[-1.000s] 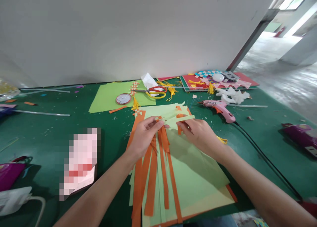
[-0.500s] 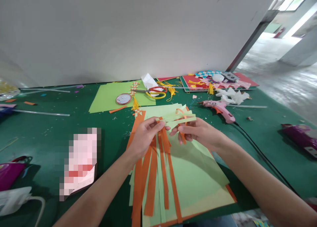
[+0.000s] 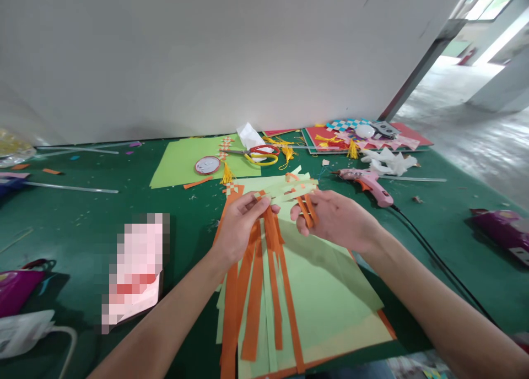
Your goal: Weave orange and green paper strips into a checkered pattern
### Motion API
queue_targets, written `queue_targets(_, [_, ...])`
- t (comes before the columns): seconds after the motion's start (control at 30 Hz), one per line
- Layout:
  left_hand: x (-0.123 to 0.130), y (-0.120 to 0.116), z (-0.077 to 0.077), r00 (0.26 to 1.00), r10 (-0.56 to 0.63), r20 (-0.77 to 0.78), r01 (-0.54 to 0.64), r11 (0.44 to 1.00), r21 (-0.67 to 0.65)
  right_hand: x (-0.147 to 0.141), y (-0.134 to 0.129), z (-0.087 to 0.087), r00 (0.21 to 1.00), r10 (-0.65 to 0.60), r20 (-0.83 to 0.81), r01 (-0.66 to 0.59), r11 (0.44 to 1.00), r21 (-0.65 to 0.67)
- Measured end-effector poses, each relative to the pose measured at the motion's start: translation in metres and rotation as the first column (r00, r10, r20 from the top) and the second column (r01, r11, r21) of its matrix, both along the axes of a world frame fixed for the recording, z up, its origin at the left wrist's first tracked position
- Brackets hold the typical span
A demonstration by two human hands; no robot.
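Observation:
My left hand (image 3: 237,225) pinches the left end of a small weave of pale green paper strips (image 3: 289,190) and orange ones between thumb and fingers. At the weave's right end, my right hand (image 3: 341,219) is closed on the strips, with orange paper strips (image 3: 306,209) lying across its fingers. Part of its grip is hidden. Both hands are above a stack of pale green paper sheets (image 3: 326,291). Long orange strips (image 3: 253,302) lie on the left of the stack, running toward me from below my left hand.
Scissors (image 3: 264,157), a round tape roll (image 3: 208,165) and a yellow tassel (image 3: 227,173) lie on a bright green sheet (image 3: 173,158) behind. To the right is a pink glue gun (image 3: 366,182) with its cord. A blurred-out pink object (image 3: 136,269) lies left.
My right hand has turned, and the strips' right end has shifted slightly left and up. Two orange strips now show across its fingers. The left hand keeps its pinch, barely moved.

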State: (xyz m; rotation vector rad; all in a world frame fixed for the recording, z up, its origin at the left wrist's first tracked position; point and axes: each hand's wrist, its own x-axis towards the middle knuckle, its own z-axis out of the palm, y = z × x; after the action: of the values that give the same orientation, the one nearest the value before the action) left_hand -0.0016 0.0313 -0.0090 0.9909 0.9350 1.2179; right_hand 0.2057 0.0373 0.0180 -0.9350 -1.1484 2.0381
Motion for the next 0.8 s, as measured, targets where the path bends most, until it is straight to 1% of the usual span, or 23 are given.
queue_targets(0.07, [0.0,0.0,0.0,1.0,0.001,0.013,-0.001,1.0,-0.012,-0.001,-0.001,-0.002,0.998,-0.05,0.028,0.05,0.999,-0.011])
queue_targets(0.17, [-0.001,0.0,0.0,1.0,-0.01,0.016,0.011,0.999,-0.037,-0.001,-0.001,-0.008,0.993,-0.117,0.017,0.118,0.993,-0.027])
queue_targets(0.3, [-0.001,0.0,0.0,1.0,-0.006,-0.003,0.005,0.999,-0.047,-0.002,-0.001,-0.015,0.983,-0.182,0.036,0.182,0.983,0.004])
queue_targets(0.4, [-0.001,0.0,-0.001,1.0,0.003,-0.025,-0.004,0.999,-0.032,-0.005,-0.002,-0.015,0.976,-0.201,0.083,0.195,0.978,0.075])
queue_targets(0.47, [0.0,0.0,-0.001,0.999,0.007,-0.052,-0.008,1.0,-0.02,-0.008,-0.004,-0.013,0.967,-0.223,0.127,0.204,0.968,0.146])
queue_targets(0.6, [0.0,0.0,-0.001,0.996,0.007,-0.093,-0.008,1.0,-0.007,-0.013,-0.008,-0.011,0.933,-0.304,0.193,0.242,0.927,0.288])
queue_targets(0.67, [0.0,-0.001,-0.002,0.995,0.004,-0.101,-0.004,1.0,0.0,-0.015,-0.009,-0.011,0.919,-0.336,0.208,0.255,0.906,0.338])
queue_targets(0.73, [0.0,-0.001,-0.002,0.992,0.003,-0.124,-0.001,1.0,0.013,-0.016,-0.01,-0.011,0.916,-0.332,0.225,0.237,0.901,0.364])
queue_targets(0.8, [0.001,-0.001,-0.003,0.985,0.01,-0.174,-0.004,0.999,0.033,-0.017,-0.011,-0.012,0.919,-0.299,0.257,0.19,0.907,0.377])
